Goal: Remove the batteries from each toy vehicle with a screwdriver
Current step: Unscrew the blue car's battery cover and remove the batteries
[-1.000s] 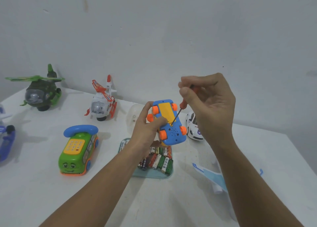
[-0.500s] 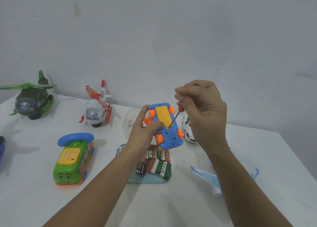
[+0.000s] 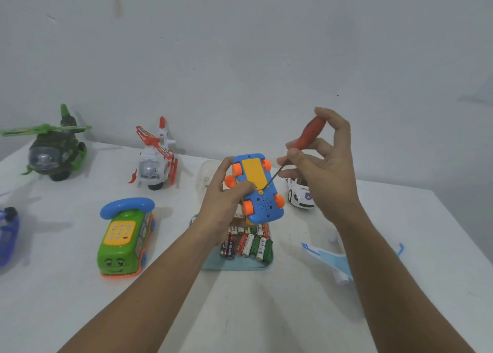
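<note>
Closest to you, the tray (image 3: 213, 265) has a pile of batteries (image 3: 248, 243) in it. Just above that, your left hand (image 3: 226, 200) has its fingers curled round the blue car (image 3: 264, 206), belly-up, all 4 orange wheels showing. Your right hand (image 3: 328, 171) pinches the red screwdriver (image 3: 309, 136) in its fingertips, tip at the near end of the yellow cover (image 3: 254, 172). Further back are a police car (image 3: 300, 198), a white helicopter (image 3: 154, 163) and a green helicopter (image 3: 53, 152).

Blue toy car (image 3: 262, 206), orange wheels, yellow battery cover (image 3: 254, 174): held underside up. Screwdriver (image 3: 309, 136), red handle: tilted, tip at cover's edge. Batteries (image 3: 248, 242): heaped in teal tray (image 3: 234, 265) below.
</note>
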### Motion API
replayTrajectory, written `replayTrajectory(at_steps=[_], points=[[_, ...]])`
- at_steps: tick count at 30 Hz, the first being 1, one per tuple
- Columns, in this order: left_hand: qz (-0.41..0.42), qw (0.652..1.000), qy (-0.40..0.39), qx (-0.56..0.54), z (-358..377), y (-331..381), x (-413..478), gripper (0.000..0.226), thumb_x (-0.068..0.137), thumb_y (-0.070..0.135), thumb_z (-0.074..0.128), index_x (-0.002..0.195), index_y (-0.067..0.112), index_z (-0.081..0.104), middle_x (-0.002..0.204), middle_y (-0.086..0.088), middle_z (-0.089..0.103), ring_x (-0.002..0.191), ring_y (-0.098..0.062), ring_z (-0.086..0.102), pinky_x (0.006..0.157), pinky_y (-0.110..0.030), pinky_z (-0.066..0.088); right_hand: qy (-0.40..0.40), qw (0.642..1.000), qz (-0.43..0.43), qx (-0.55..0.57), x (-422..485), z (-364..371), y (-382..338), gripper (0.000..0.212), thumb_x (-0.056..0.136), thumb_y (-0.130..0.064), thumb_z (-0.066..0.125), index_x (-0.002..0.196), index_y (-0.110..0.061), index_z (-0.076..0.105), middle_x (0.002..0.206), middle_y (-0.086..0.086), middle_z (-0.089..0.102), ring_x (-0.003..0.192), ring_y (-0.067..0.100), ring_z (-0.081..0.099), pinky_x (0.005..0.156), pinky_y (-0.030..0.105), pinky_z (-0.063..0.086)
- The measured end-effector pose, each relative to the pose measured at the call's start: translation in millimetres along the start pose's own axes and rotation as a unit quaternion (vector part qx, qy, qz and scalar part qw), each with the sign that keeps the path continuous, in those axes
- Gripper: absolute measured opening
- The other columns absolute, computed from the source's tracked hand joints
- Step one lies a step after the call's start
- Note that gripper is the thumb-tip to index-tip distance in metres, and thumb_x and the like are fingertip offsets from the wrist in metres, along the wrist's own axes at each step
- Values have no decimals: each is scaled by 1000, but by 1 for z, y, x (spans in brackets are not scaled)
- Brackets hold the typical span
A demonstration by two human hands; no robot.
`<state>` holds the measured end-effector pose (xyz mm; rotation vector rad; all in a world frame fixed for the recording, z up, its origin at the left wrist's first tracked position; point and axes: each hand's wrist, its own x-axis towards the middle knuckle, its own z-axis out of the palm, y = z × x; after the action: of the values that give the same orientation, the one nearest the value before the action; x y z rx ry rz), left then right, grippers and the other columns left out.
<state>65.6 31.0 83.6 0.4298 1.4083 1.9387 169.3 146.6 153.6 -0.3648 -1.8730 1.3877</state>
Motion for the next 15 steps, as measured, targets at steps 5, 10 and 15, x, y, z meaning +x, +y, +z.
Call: replayTrajectory(at_steps=[5,10,15], points=[[5,1000,-7,2,-9,0,-5,42,92,0,57,113,37,62,92,2,73,76,-17,74,51,-32,55,81,991,104,-15,-10,-16,8,59,91,2,62,133,-31,35,88,14,62,66,25,71,59,36,60],[8,1000,-16,21,-20,-3,-14,44,92,-1,55,106,40,63,95,4,72,78,-16,75,53,-35,56,-82,916,239,-310,-55,-7,31,50,86,0,60,122,-30,42,94,8,60,68,26,68,51,34,58],[19,998,-37,38,-28,-6,-21,49,93,-2,55,96,47,64,95,4,72,81,-17,75,53,-34,57,-187,781,258,-538,-100,20,63,27,85,1,49,100,-16,35,86,3,42,64,14,39,49,23,29]])
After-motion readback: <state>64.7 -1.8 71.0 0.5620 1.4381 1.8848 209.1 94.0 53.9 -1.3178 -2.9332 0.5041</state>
